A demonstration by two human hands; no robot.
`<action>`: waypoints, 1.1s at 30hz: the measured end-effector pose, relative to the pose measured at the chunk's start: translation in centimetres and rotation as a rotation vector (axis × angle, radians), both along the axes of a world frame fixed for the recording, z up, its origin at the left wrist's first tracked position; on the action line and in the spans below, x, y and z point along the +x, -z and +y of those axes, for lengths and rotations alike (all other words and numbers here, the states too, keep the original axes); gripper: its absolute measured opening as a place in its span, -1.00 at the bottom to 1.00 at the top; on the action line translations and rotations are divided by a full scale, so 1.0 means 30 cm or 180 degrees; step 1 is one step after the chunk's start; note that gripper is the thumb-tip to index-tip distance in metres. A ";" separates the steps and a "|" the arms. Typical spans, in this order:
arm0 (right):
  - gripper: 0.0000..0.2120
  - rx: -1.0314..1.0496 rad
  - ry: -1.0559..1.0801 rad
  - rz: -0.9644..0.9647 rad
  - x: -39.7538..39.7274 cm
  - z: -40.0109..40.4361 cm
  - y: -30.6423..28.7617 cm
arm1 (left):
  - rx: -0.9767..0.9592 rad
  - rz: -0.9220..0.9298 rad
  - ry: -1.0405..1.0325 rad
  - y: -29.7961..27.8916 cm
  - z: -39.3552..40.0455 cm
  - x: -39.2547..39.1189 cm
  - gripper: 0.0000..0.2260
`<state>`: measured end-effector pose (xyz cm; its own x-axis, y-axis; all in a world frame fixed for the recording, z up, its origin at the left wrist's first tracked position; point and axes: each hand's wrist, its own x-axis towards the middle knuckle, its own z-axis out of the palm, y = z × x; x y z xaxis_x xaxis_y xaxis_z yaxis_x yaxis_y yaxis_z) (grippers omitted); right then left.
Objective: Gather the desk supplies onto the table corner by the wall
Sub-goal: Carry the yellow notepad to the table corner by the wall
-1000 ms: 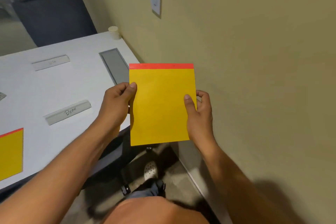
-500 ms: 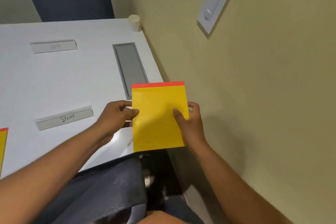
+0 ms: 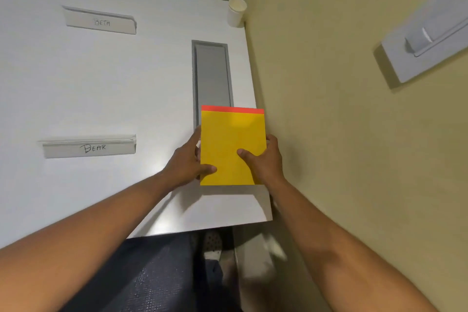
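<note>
Holding a yellow notepad [image 3: 231, 147] with a red binding strip along its far edge, both hands are closed on it over the white table [image 3: 101, 83]. Left hand [image 3: 186, 162] grips the pad's left edge, thumb lying across the yellow face near the lower left corner, fingers curled behind and out of sight. Right hand [image 3: 266, 159] grips the right edge, thumb pressed on the face toward the middle, remaining fingers wrapped around the back. Pad sits level, face up to the camera, covering the near end of the grey recessed cable tray [image 3: 212, 71] set into the table. A shadow on the table surface just nearer than the pad suggests it is lifted off the top, though contact cannot be confirmed. Relative to the pad: the beige wall [image 3: 329, 134] is just beside its right edge; a white paper cup [image 3: 236, 11] stands well beyond it at the table's far corner against the wall; a name plate lettered "DEAR" [image 3: 90, 148] lies to its left; a second name plate [image 3: 100, 20], lettering blurred, lies farther left and beyond. A white wall switch [image 3: 428, 40] is mounted on the wall, up and right of the pad.
</note>
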<state>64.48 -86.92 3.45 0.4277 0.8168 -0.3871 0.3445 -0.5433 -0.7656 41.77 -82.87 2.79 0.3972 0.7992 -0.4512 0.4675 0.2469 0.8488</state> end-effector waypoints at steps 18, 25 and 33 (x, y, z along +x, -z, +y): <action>-0.25 -0.0266 -0.1542 -0.2011 0.067 0.107 0.260 | 0.2176 0.2202 0.0681 0.267 0.097 0.110 -0.39; -0.30 -0.0396 -0.2113 -0.2094 0.040 0.122 0.308 | 0.2214 0.2430 0.1475 0.360 0.145 0.106 -0.22; -0.30 -0.0267 -0.1943 -0.2043 0.109 0.224 0.334 | 0.2178 0.2321 0.1571 0.360 0.287 0.183 -0.18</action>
